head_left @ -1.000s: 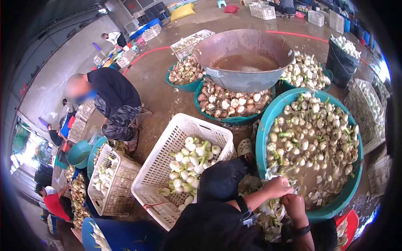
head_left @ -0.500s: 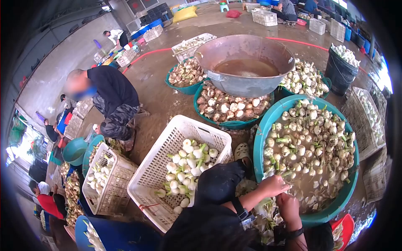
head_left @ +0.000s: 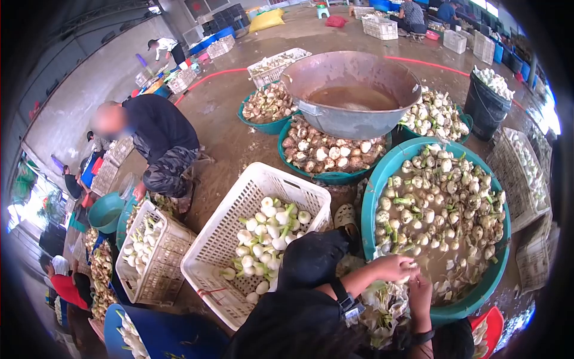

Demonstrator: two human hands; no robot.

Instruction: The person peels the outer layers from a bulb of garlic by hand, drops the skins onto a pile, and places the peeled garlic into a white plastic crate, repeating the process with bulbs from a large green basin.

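My left hand (head_left: 391,267) is closed round a pale garlic bulb (head_left: 408,274), most of it hidden by the fingers. Just below and to the right, my right hand (head_left: 420,292) pinches at the same bulb. Both hands are over the near left rim of a large teal tub (head_left: 373,197). Many garlic bulbs (head_left: 445,203) with short green stems float there in brown water. Loose wet peelings (head_left: 385,305) lie beneath my hands. Left of my knee, a white plastic crate (head_left: 209,239) holds clean white garlic bulbs (head_left: 263,239).
Behind the tub, a big metal basin (head_left: 353,119) with brown water rests on teal baskets of garlic bulbs (head_left: 332,152). A black bucket (head_left: 487,107) and stacked crates (head_left: 519,176) stand right. A co-worker (head_left: 158,137) bends beside another crate (head_left: 158,263) at left.
My right hand has opened its fist somewhat and turned beside the left hand; a pale bulb now shows between them. The co-worker's arm has moved lower.
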